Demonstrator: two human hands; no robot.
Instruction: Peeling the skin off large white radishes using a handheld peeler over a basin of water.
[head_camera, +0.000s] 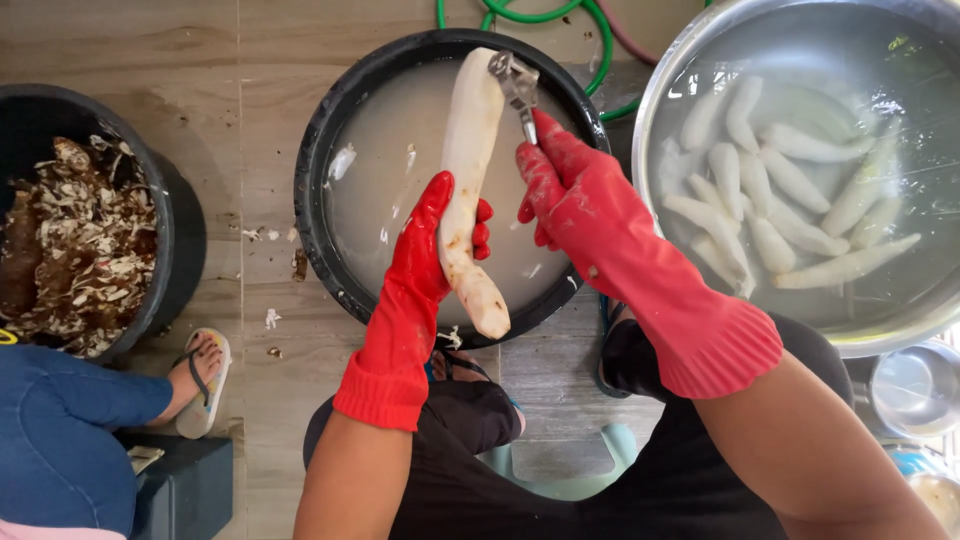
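At six o'clock the person's dark-clothed knees and a pale green stool (570, 478) sit over a floor of grey wood-look planks (270, 60). At eight o'clock another person's blue-clad leg and a sandalled foot (200, 375) show, the rest cut off by the frame. The left hand (440, 240), in a red rubber glove, is wrapped round the lower part of a long peeled white root (470, 190), which is held at a slight tilt over a black basin (330, 150) of cloudy water. The right hand (555, 185), gloved the same, grips a metal peeler (518, 85) whose head touches the root's top end at twelve o'clock. The root is pale and smooth, with a brownish patch low down. At nine o'clock a black bucket (180, 215) holds brown peelings. At two o'clock a steel bowl (655, 120) holds more peeled roots under water, its edge cut off. Green hose (600, 40) loops behind.
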